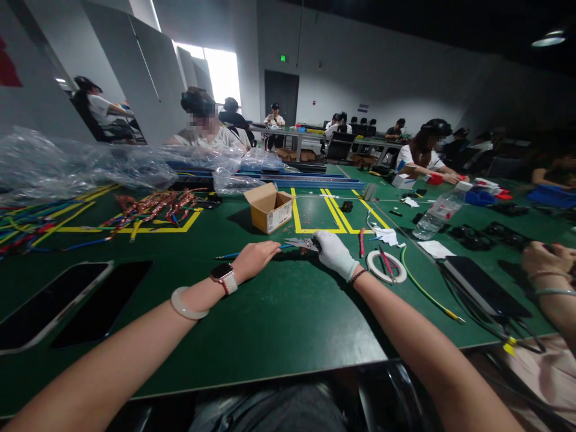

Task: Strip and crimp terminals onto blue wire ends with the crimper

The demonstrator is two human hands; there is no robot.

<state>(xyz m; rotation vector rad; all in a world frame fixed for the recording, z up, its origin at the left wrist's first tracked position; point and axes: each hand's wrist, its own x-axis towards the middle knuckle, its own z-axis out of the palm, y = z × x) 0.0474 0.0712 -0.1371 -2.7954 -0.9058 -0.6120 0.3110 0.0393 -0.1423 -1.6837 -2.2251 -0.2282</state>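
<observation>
My bare left hand (256, 260) is closed around a blue wire (228, 256), whose one end sticks out to the left over the green table (288, 324). The wire's other end reaches the jaws of metal pliers (302, 243). Wrapped round the handles of those pliers is my right hand (336, 254), in a white glove. The jaws point left, towards my left fingertips. Just beyond my hands stands an open small cardboard box (270, 210). Right of my gloved hand lies a white tape ring (371, 259) with a red-handled tool across it.
Two phones (49, 300) (105, 303) lie at the left, below bundled wires (153, 210) and plastic wrap (90, 162). To the right are a green-yellow wire (420, 288), a bottle (438, 213), a black power bank (488, 285) and another person's hands (546, 261). Other people sit beyond.
</observation>
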